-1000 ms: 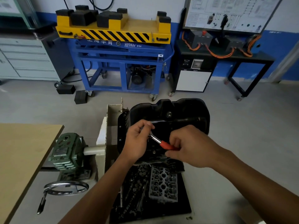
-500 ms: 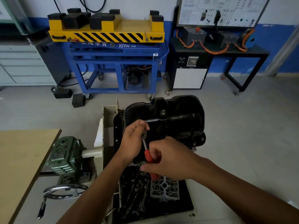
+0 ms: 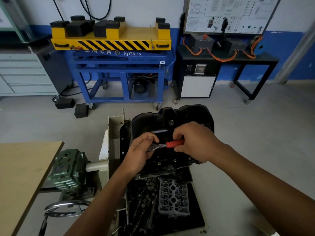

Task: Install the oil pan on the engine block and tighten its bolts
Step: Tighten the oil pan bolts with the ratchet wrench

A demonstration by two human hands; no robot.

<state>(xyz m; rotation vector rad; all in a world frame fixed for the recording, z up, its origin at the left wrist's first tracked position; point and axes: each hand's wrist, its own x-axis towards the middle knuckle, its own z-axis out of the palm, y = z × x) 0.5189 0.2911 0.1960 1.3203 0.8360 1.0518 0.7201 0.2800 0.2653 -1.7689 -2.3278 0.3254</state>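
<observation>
Looking down through the head cam, we've got the black oil pan [image 3: 179, 120] pretty much dead centre. It sits on top of the engine block [image 3: 163, 167], which hangs off a white stand bracket [image 3: 115, 123] at the pan's 9 o'clock. A few small bolt heads [image 3: 174, 160] show along the pan's near edge, at its 6 o'clock.

Both our hands are on the same red-handled wrench [image 3: 174, 143], close together against the near side of the pan. Our right hand [image 3: 194, 142] is wrapped round the red grip. Our left hand [image 3: 141, 150] has its fingers curled round the metal head end, thumb on top. The wrench lies nearly level, handle pointing to 3 o'clock. We can't tell which bolt the head is on, since the left hand covers it.

Around the stand:
- At 6 o'clock, a dark tray [image 3: 196, 218] holds a grey cylinder head [image 3: 173, 196] and a pile of darker parts beside it.
- At 8 o'clock, a green gearbox [image 3: 68, 169] has a chrome handwheel [image 3: 64, 208] just below it.
- At 9 o'clock, there's a wooden tabletop [image 3: 22, 176].
- At 10 o'clock, a grey drawer cabinet [image 3: 25, 74] stands against the wall.
- At 12 o'clock, a blue cart [image 3: 119, 68] carries a yellow striped platform with black blocks.
- At 1 to 2 o'clock, a black bench [image 3: 255, 59] carries orange cables, with a wiring board [image 3: 226, 12] above it.
</observation>
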